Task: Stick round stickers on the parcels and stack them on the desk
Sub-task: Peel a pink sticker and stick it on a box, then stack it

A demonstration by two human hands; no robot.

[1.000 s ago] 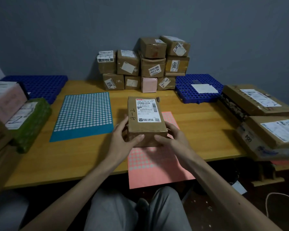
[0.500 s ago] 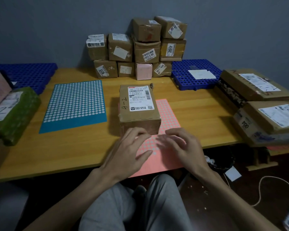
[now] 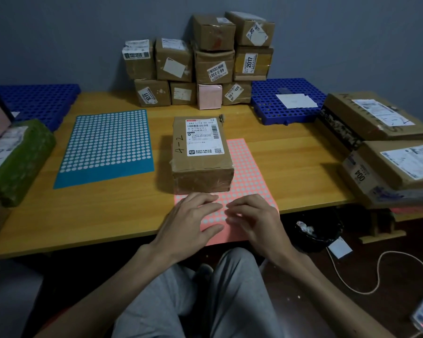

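Observation:
A brown cardboard parcel [image 3: 202, 154] marked "4-2" with a white shipping label stands on the wooden desk [image 3: 122, 211], partly covering a pink sheet of round stickers [image 3: 249, 172]. My left hand [image 3: 191, 223] lies flat on the near part of the pink sheet, fingers spread. My right hand [image 3: 252, 220] rests beside it on the same sheet with fingers bent down onto the stickers; whether it pinches one is hidden. A blue sheet of round stickers [image 3: 108, 145] lies to the left.
A stack of small parcels [image 3: 198, 62] stands against the back wall. Blue plastic pallets [image 3: 286, 101] sit at back right and back left. Larger boxes [image 3: 388, 152] pile at the right edge, a green-wrapped parcel [image 3: 17, 157] at the left. A bin and cable lie on the floor.
Both hands let go of the parcel, set it on the pink sheet and drew back to the sheet's near edge. The camera view tilted down.

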